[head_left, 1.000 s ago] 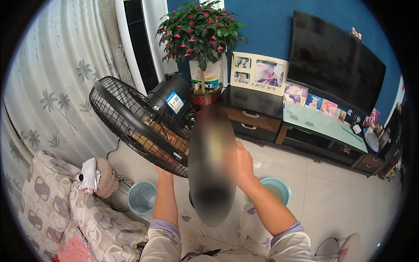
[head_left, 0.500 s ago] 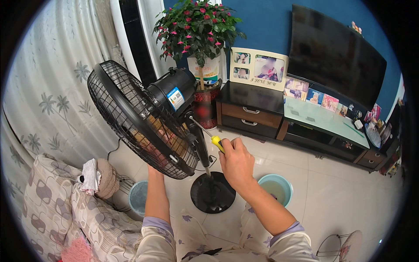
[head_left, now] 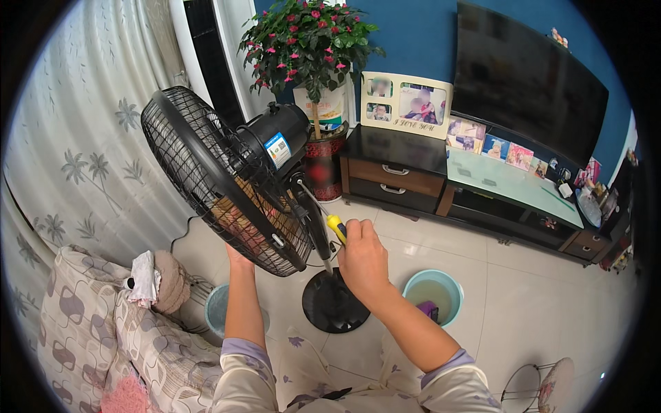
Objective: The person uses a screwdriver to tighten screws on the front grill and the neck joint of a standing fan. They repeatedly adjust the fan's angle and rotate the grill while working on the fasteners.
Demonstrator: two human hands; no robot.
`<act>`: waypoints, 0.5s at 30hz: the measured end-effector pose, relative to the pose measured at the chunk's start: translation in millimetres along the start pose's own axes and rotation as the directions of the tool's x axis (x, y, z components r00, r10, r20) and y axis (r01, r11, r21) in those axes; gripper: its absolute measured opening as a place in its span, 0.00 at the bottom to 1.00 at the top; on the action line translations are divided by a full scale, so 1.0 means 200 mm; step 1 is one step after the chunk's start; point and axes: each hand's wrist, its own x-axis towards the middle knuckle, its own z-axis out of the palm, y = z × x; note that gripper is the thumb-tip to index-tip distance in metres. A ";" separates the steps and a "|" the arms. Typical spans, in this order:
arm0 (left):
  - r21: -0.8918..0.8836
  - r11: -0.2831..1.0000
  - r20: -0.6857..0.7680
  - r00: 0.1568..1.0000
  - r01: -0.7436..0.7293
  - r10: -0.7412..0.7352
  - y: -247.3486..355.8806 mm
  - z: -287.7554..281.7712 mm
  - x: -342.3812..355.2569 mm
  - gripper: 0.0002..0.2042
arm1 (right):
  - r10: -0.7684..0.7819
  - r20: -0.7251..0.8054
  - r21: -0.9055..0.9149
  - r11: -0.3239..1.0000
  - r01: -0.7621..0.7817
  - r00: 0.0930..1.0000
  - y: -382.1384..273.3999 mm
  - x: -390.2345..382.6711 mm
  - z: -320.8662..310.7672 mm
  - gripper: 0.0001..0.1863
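Note:
A black pedestal fan (head_left: pixel 224 172) stands before me, its caged head tilted on a pole above a round black base (head_left: pixel 335 303). My right hand (head_left: pixel 365 258) is closed around a screwdriver (head_left: pixel 335 225) with a yellow and black handle. The screwdriver's metal shaft reaches up and left to the bracket just below the motor housing (head_left: pixel 279 138); I cannot make out how its tip sits there. On the far side of the cage, my left hand (head_left: pixel 238 230) grips the fan's lower part, its fingers partly hidden by the wire grille.
A light-blue bucket (head_left: pixel 456 303) with water and a purple item stands right of the base; another bucket (head_left: pixel 217 310) is to the left. A covered sofa (head_left: pixel 76 303), potted flowering plant (head_left: pixel 313 41), TV cabinet (head_left: pixel 396 168) and small stool (head_left: pixel 554 385) surround the tiled floor.
My right hand and the screwdriver have shifted slightly down and left, the shaft still at the bracket. The fan head has moved a little. More of the purple item in the bucket shows.

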 end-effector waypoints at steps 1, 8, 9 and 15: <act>0.005 1.000 -0.009 1.000 -0.003 0.003 0.00 0.00 -0.01 0.23 | -0.011 -0.008 -0.021 1.000 0.011 1.000 0.00 -0.01 0.02 0.15; 0.015 1.000 0.087 0.996 0.014 -0.016 0.01 0.00 -0.03 0.22 | 0.186 0.233 0.321 0.912 -0.256 0.954 0.07 0.02 0.04 0.10; 0.037 0.999 0.114 0.993 0.026 -0.030 0.02 0.02 -0.04 0.22 | 0.266 0.381 0.537 0.716 -0.446 0.885 0.07 0.03 0.03 0.10; -0.011 1.000 0.031 0.999 0.017 -0.017 0.01 0.02 -0.04 0.23 | 0.230 0.671 0.694 0.139 -0.706 0.705 0.06 0.10 -0.01 0.13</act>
